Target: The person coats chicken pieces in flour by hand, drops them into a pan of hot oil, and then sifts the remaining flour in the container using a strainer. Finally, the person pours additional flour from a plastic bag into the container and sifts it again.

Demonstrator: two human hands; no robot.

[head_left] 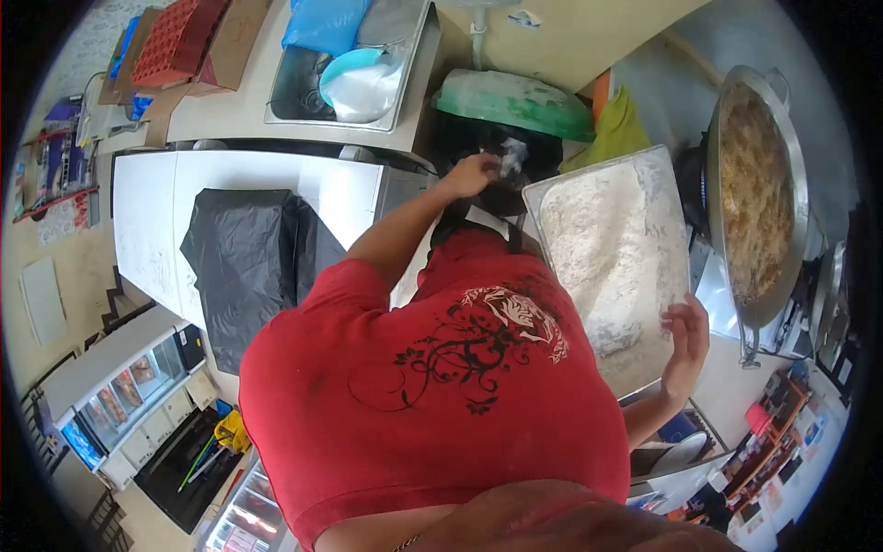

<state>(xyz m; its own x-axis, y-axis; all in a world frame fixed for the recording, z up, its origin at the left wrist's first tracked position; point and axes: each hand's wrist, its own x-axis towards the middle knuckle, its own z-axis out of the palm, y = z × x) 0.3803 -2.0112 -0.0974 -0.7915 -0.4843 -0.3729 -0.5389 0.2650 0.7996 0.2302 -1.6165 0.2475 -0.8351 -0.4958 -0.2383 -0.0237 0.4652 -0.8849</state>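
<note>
– White counter [147, 221] on the left, steel sink [294, 87] at the far side. What is in front of the person in the red shirt?

– A wide metal tray [667, 198] heaped with flour [598, 239], right of middle. Further right sits a big round pan [759, 193] full of browned food.

– And the hands?

– The left hand [474, 175] reaches far, past the tray's far left corner, to a dark bag [478, 138] under a flour-dusted green lid [515, 101]. Its fingers are curled down on the bag's whitened edge, gripping it.

– The right one?

– The right hand [685, 336] is at the tray's near right edge, over the thin end of the flour. Its fingers are spread and loosely bent, with nothing in them. Whether it touches the tray I cannot tell.

– Anything else?

– A black plastic sheet [248, 258] lies crumpled on the counter, well left of the tray. A turquoise plate [354, 69] lies in the sink, and a yellow-green cloth [618, 129] is bunched just beyond the tray's far edge.
</note>
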